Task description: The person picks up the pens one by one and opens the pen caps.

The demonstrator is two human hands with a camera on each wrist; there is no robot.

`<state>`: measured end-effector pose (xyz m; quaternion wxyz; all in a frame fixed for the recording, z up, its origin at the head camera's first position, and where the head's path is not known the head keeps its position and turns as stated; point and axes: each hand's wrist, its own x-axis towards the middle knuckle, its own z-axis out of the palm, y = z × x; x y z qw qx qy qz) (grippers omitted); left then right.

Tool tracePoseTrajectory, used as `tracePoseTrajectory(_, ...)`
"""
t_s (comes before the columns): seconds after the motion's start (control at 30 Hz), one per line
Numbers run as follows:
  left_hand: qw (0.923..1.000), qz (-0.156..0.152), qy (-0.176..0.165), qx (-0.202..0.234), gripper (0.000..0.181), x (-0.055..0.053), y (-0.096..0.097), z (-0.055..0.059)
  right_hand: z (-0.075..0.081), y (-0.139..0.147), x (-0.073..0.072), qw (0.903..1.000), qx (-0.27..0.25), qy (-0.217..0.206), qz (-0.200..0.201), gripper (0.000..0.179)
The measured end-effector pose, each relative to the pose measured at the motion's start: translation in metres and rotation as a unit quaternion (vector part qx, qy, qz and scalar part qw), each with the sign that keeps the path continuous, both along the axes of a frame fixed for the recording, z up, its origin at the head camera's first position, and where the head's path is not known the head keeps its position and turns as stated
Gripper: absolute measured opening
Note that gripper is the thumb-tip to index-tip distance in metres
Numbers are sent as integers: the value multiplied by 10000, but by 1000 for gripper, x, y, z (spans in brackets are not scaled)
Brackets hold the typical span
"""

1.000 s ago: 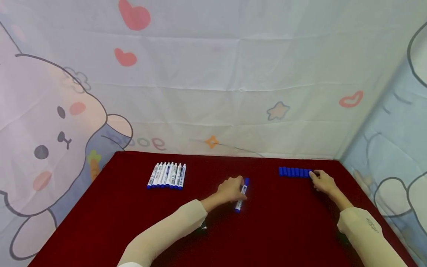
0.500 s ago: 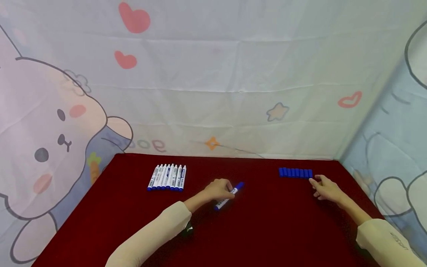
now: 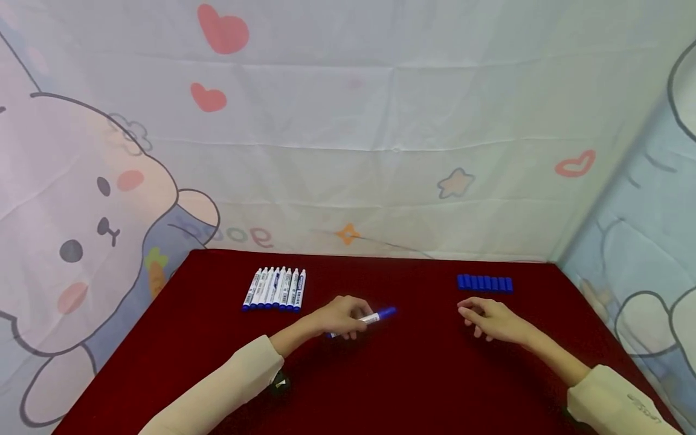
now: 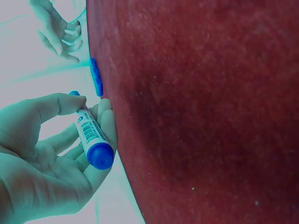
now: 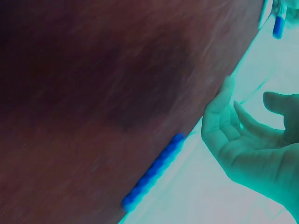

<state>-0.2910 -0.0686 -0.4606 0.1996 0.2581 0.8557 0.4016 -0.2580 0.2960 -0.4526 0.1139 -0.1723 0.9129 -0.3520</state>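
Observation:
My left hand pinches a white marker between thumb and fingers, just above the red cloth. The marker's blue cap points to the right and away from me, and its blue end faces the left wrist camera. My right hand is in the air with fingers loosely bent and nothing in them. It is in front of a row of blue marker caps, apart from them. The left wrist view also shows this right hand at the upper left.
Several capless white markers lie side by side at the back left, blue ends toward me. Red cloth covers the table. A printed fabric sheet hangs along the back, and another stands at the right side.
My left hand has moved left with the marker and turned it from near upright in view to a flatter slant. The right hand has left the row of caps and moved left toward me.

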Motion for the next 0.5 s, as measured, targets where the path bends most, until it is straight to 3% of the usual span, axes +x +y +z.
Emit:
tracePoseTrajectory(0.27, 9987, -400, 251, 185, 21, 10, 2, 11, 5, -52, -7, 9938, -655, -633, 634, 50)
tracePoseTrajectory(0.5, 9981, -508, 277, 225, 23, 16, 2, 9, 2, -83, 0, 9849, -1021, -828, 1131, 46)
